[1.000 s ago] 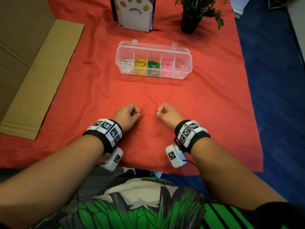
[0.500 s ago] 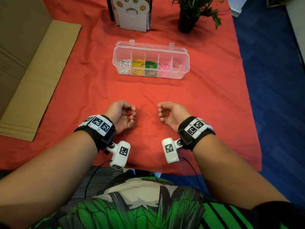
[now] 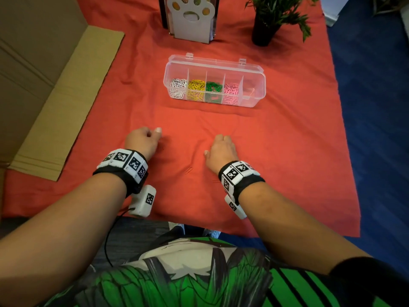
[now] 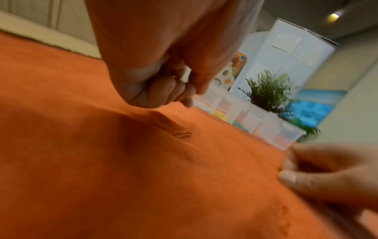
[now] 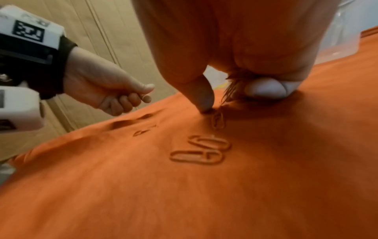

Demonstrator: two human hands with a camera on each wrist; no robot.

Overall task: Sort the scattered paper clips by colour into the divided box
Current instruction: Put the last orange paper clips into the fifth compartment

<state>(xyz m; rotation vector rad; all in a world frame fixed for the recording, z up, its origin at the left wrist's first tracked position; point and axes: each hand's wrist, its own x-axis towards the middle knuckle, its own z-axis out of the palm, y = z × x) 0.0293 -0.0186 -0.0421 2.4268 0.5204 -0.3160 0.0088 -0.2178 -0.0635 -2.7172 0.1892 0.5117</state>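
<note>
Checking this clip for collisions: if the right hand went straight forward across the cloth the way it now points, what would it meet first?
Probably the divided box, near its rightmost compartment. Between the right hand and the box only bare red cloth shows, though orange clips are hard to see on it.

no words, brand names or numbers can be read anywhere in these views. the only signs are black-and-white square code markers: several on the white blocks of the left wristband [image 3: 124, 161], several on the right wristband [image 3: 238, 173], and one each on the left wrist camera housing [image 3: 143, 200] and the right wrist camera housing [image 3: 235, 206]. in the right wrist view one such marker shows on the left band's white block [image 5: 28, 30]. the far white stand [image 3: 191, 18] bears a cut-out paw shape, without lettering.
</note>
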